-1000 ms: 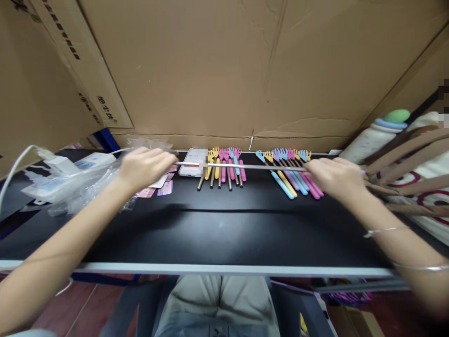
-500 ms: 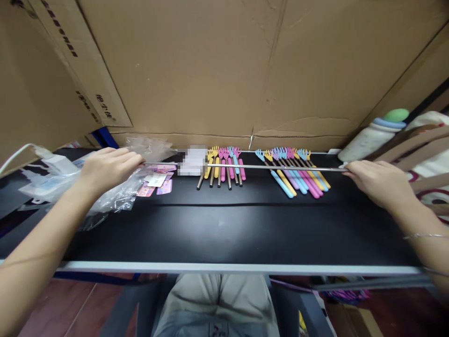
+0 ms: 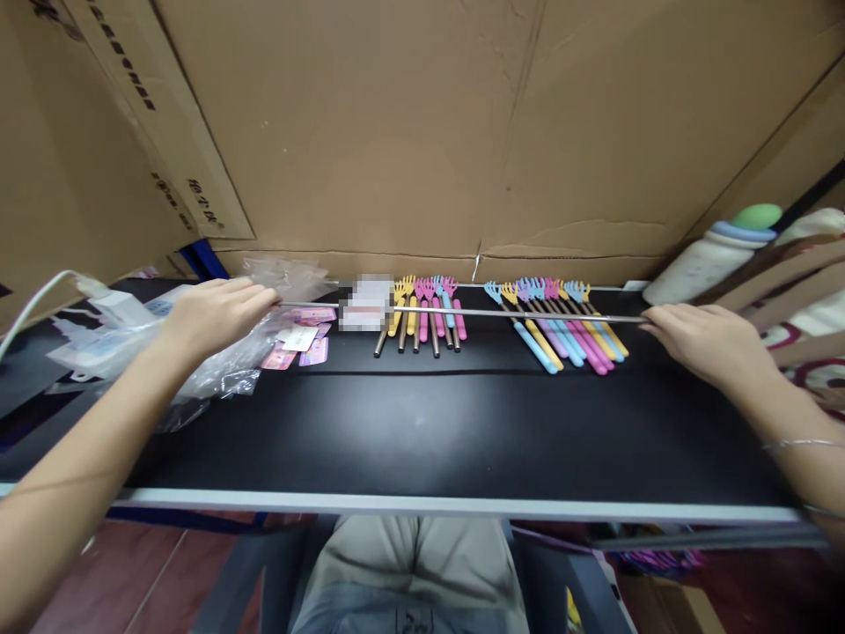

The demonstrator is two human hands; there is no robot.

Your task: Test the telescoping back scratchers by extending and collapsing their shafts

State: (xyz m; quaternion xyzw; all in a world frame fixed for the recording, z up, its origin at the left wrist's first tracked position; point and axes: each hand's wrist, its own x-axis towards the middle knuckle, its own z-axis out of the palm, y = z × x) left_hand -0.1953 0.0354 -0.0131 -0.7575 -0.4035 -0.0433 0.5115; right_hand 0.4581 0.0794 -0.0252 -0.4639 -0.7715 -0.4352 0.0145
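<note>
A thin silver telescopic metal rod [image 3: 488,313] stretches nearly level across the view. My left hand [image 3: 228,310] is closed round its left end and my right hand [image 3: 703,339] round its right end; the fingers hide both ends. Beyond and below the rod lie back scratchers with hand-shaped heads in two groups. The left group [image 3: 423,326] has pink, yellow and blue pieces and bare metal shafts. Those in the right group [image 3: 573,343] have longer coloured handles and lie slanted.
Under my left forearm are clear plastic bags [image 3: 224,379]. Small printed cards [image 3: 313,352] lie beside them, near a blurred-out white item [image 3: 366,304]. A white bottle [image 3: 709,260] with a green top leans at the right. Cardboard [image 3: 370,132] walls the back of the black table [image 3: 422,449].
My hands are slightly closer together, and the visible length of rod between them is a little shorter. The view has shifted slightly. The back scratchers lie as before.
</note>
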